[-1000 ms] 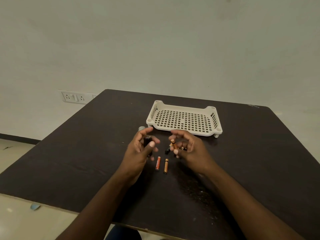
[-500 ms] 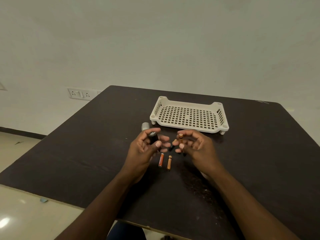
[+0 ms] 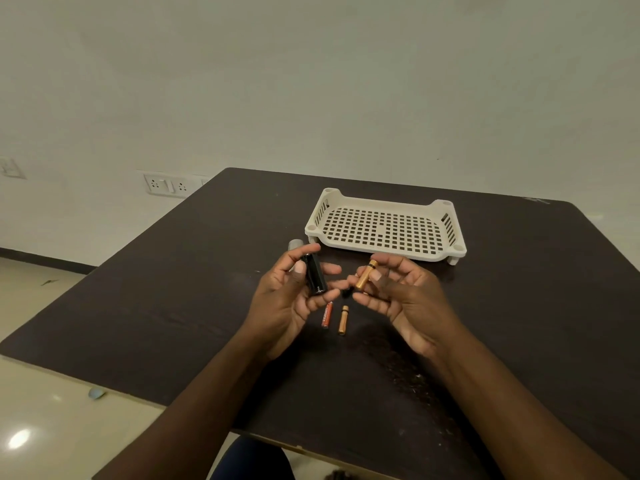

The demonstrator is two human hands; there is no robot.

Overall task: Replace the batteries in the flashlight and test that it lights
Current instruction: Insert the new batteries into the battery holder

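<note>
— What do you have in the left hand?

— I'm holding a black cylinder, thumb on one side and fingers curled round the other. It stands nearly upright, its lower end towards me. It could be the flashlight's battery holder; I cannot tell for sure.

— And the right hand?

— I'm pinching a gold battery between thumb and fingertips, tilted, its top leaning away from me. The other fingers are loosely curled beneath it. The two hands are near each other above the table but not touching.

— Where is the rest of the flashlight?

— A grey cylindrical piece sits on the table just behind my left hand, partly hidden by the fingers. A small black bit shows between my hands; too small to identify.

— Anything else down there?

— Two batteries lie side by side on the table below the hands: a red one on the left and a gold one on the right, close but apart. A cream perforated tray stands further back, beyond my right hand. On the wall to the left there's a socket plate.
</note>
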